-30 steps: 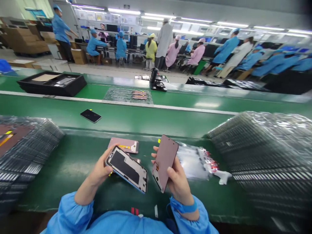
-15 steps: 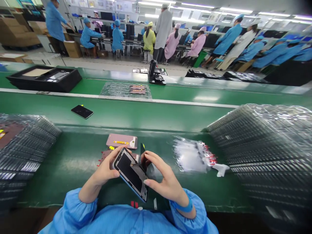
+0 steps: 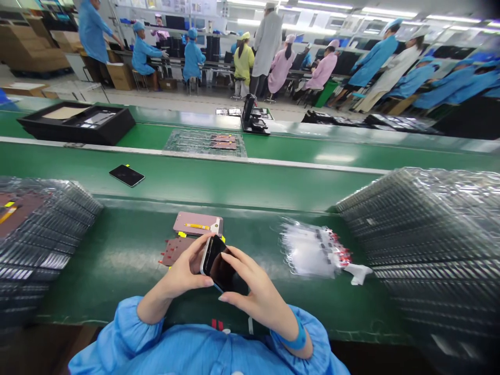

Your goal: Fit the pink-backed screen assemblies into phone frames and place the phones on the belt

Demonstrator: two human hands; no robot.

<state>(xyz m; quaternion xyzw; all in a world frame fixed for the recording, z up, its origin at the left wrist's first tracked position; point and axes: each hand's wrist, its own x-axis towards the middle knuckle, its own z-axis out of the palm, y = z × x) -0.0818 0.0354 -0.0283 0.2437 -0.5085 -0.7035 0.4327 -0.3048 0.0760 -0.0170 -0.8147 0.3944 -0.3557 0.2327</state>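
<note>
Black glass phone panel (image 3: 224, 271) held between both hands

The left hand (image 3: 180, 274) curls narrowly around the panel's pale edge, with the thumb and fingers closed on it. The right hand (image 3: 255, 298) arches over the dark face, its fingers pressed across the lower part and its thumb out of sight or hard to separate from the fingers. The panel is tilted above the green desk (image 3: 97, 271), close to the person's chest. The hands hide much of it, and its back cannot be seen.

Just beyond the hands lies one pink-backed phone panel (image 3: 197, 223) with a yellow strip on it. One reddish-brown panel (image 3: 175, 250) lies next to it, partly cut off by the left hand. To the right of the hands is one loose heap of clear plastic film (image 3: 312, 251) with red marks, though the number of pieces is hard to make out. Two large plastic-wrapped stacks of trays (image 3: 422, 245) flank the work area, one on each side. One black phone (image 3: 127, 175) lies alone on the green belt farther out, and the far stack runs out of frame.
</note>
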